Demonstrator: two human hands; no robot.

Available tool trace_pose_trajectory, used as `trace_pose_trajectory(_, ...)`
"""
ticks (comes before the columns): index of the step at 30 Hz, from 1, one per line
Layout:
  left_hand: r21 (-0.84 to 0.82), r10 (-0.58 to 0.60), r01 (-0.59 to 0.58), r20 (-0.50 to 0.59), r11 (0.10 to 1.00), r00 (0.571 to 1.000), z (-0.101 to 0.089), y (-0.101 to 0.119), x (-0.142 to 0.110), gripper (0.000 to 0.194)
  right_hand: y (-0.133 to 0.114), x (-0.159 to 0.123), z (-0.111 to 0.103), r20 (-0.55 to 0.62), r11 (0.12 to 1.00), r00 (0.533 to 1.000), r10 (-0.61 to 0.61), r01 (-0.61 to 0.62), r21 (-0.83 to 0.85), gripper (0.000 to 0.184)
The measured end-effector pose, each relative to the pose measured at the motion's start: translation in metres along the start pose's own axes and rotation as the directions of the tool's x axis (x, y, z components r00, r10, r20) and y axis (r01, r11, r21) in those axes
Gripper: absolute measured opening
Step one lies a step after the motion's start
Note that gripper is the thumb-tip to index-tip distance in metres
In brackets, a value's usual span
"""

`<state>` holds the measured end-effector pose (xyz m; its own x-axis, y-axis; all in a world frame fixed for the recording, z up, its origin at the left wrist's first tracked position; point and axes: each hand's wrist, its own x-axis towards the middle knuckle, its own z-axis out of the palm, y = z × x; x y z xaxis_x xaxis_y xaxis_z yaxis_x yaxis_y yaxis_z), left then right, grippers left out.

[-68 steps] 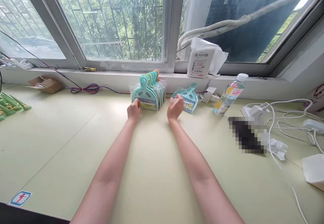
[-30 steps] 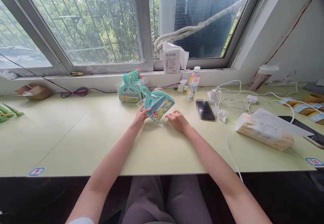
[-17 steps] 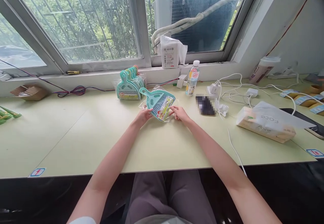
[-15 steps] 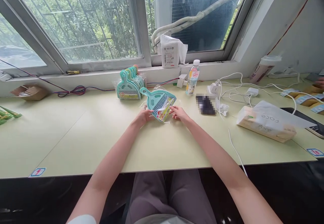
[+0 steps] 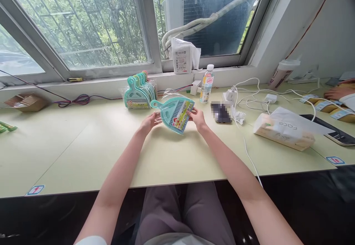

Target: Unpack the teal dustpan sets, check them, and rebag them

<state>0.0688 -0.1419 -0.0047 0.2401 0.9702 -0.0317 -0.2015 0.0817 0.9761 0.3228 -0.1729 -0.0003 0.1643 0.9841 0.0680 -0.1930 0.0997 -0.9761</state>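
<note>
A teal mini dustpan-and-brush set (image 5: 174,114) in a clear plastic bag is lifted just above the pale green table (image 5: 83,141). My left hand (image 5: 149,121) holds its left side near the handle, fingers partly curled. My right hand (image 5: 195,116) pinches the right edge by the paper label. Behind, a stack of several more bagged sets (image 5: 139,94) stands upright against the window sill.
A drink bottle (image 5: 206,84), white chargers and cables (image 5: 257,97), a tissue pack (image 5: 285,130) and a tablet (image 5: 332,134) lie to the right. Another person's hand (image 5: 337,91) rests at the far right. A cardboard box (image 5: 24,101) and coloured wires (image 5: 76,99) sit at left.
I picked one bagged set from beside the stack, brought it toward me and raised it off the table with both hands. My view pulled back from the window.
</note>
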Motion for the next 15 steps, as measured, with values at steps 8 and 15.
trace_pose_trajectory(8,-0.090,0.056,-0.115,-0.490,0.989,0.870,-0.043,0.011,0.004,0.032,0.000,0.012,-0.028,-0.086,0.999,0.996,0.021,-0.025,-0.045,0.014)
trace_pose_trajectory(15,0.169,0.211,-0.129,-0.839,0.977,0.502,-0.116,0.035,-0.009,0.025,0.002,0.015,-0.039,-0.157,0.982,0.986,0.046,-0.016,0.189,0.011)
